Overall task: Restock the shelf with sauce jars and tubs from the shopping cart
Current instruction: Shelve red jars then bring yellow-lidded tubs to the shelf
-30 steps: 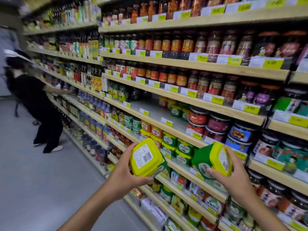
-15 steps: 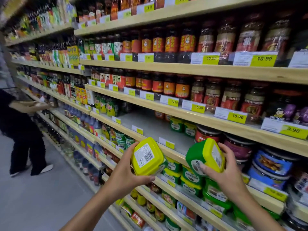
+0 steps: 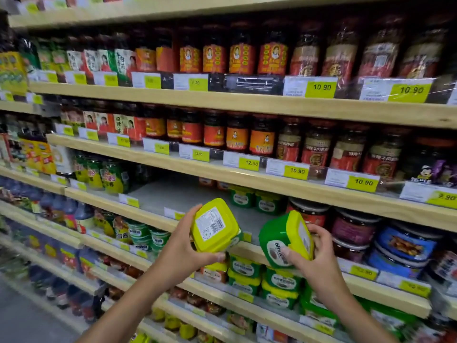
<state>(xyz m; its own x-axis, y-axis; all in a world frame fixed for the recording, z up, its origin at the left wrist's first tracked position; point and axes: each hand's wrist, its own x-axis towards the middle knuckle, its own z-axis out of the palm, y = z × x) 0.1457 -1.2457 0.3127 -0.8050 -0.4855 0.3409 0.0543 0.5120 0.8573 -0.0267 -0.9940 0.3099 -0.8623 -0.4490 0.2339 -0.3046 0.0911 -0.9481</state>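
Holding two tubs up in front of the shelving, both around lower centre of the frame. The left hand (image 3: 183, 243) is wrapped around a square green plastic tub with a yellow lid (image 3: 214, 226), thumb along the bottom edge and fingers curled over the top-left corner. That puts the tub up and right of the palm, with its lid and white barcode sticker tilted toward the camera. The right hand (image 3: 319, 261) grips a second green plastic tub with a yellow lid (image 3: 279, 238), tipped on its side so the lid faces right into the palm. The thumb lies across the green label underneath, the fingers hook over the lid's upper edge, and the tub sticks out to the left of the hand. The two tubs are near each other but not touching. Both hang just in front of the pale wooden shelf edge (image 3: 103, 203), level with the grey shelf board (image 3: 173, 191) mid-frame, where a pair of matching green tubs (image 3: 242, 198) sits at the back. More stacked green tubs (image 3: 282, 280) fill the shelf just below the hands. Dark glass jars with red and orange labels (image 3: 237, 134) pack the upper rows, with yellow price tags (image 3: 321, 87) along the edges.
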